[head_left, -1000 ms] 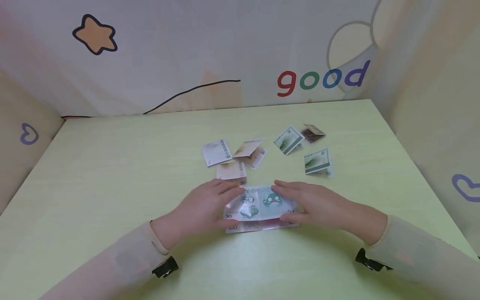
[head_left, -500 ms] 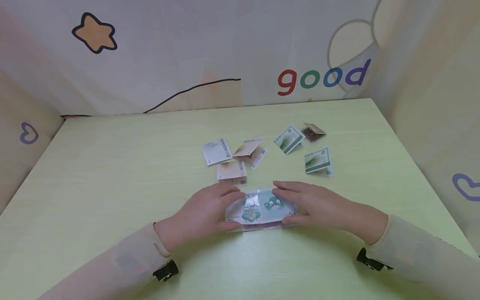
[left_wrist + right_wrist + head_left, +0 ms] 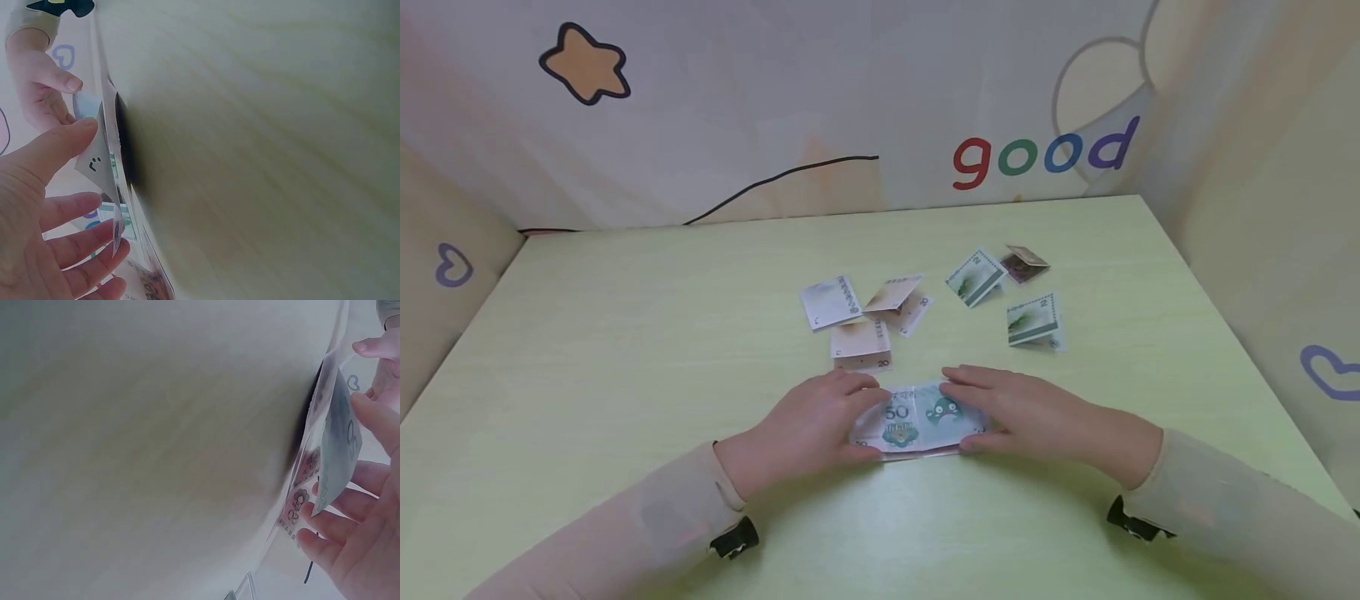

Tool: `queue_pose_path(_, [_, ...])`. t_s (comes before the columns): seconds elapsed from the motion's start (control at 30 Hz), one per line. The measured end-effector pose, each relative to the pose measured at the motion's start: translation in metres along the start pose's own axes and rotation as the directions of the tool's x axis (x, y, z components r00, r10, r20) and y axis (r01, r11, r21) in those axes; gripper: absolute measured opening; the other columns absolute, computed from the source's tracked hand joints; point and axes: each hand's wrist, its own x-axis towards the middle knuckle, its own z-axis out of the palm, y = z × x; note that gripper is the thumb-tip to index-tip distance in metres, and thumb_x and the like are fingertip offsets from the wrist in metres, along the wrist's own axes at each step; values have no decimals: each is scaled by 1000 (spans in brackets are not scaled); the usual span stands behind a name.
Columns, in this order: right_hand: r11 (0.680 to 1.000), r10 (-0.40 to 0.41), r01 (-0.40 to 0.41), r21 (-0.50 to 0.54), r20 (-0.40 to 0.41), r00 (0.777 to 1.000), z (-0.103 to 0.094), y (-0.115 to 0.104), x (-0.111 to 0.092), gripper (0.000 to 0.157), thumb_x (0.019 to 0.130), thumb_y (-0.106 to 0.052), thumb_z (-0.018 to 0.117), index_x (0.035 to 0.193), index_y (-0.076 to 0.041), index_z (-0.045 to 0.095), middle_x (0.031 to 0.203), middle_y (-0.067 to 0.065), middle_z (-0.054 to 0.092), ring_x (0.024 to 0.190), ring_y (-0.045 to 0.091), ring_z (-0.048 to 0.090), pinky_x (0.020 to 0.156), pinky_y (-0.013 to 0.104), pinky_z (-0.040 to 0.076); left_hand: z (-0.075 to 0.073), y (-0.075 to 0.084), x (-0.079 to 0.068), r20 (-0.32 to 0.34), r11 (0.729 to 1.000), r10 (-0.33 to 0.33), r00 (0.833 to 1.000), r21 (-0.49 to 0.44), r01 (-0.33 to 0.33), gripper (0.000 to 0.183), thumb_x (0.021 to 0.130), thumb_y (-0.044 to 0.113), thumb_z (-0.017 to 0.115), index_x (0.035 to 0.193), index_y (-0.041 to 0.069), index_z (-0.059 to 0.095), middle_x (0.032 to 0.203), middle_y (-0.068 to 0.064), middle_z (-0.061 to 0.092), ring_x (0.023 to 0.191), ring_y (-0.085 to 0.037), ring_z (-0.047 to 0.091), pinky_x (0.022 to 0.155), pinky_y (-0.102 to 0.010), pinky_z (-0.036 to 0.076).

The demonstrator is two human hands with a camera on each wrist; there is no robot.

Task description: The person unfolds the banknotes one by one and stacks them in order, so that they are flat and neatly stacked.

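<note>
A green play banknote marked 50 [image 3: 917, 421] lies in front of me in the head view, creased across its middle. My left hand [image 3: 816, 425] holds its left end, thumb on the near edge and fingers at the far edge. My right hand [image 3: 1037, 417] holds the right end the same way. Beneath it, a thin strip of a pinkish banknote [image 3: 917, 456] shows along the near side. In the left wrist view the green note [image 3: 94, 165] stands slightly off the surface between thumb and fingers. It bows between the fingers in the right wrist view too.
Beyond my left hand lie a folded pale note [image 3: 831, 303] and two folded brownish 20 notes [image 3: 860, 340], close together. Farther right are two folded green notes [image 3: 1033, 319] and a folded brown note [image 3: 1026, 263]. Printed fabric [image 3: 737, 100] encloses the table [image 3: 625, 333].
Both hands have drawn the green 50 note slightly toward me, so it covers more of the pinkish note below. The folded notes beyond have stayed put.
</note>
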Motion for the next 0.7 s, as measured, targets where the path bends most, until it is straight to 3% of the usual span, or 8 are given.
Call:
queue_pose_path(0.3, [999, -8, 8, -42, 1, 1000, 2, -2, -2, 69, 86, -41, 64, 141, -6, 41, 148, 11, 32, 135, 29, 28, 102, 48, 33, 3, 1, 1, 34, 1000, -6, 999, 24, 5, 62, 76, 48, 73, 125, 13, 59, 122, -4, 57, 111, -21, 52, 90, -35, 46])
queue_pose_path(0.57, [999, -35, 39, -39, 100, 994, 4, -7, -8, 67, 89, -38, 61, 141, -3, 39, 148, 12, 32, 135, 28, 29, 104, 50, 31, 7, 2, 2, 81, 997, -15, 997, 81, 8, 59, 78, 47, 70, 125, 13, 58, 124, -7, 55, 113, -24, 51, 91, -37, 45])
queue_pose_path(0.7, [998, -36, 43, -47, 129, 991, 6, -8, -8, 66, 89, -38, 61, 141, -4, 40, 148, 13, 31, 135, 28, 29, 103, 50, 32, 11, 2, -2, 67, 993, 11, 998, 120, -19, 55, 80, 46, 69, 123, 14, 59, 126, -9, 54, 113, -26, 51, 92, -39, 45])
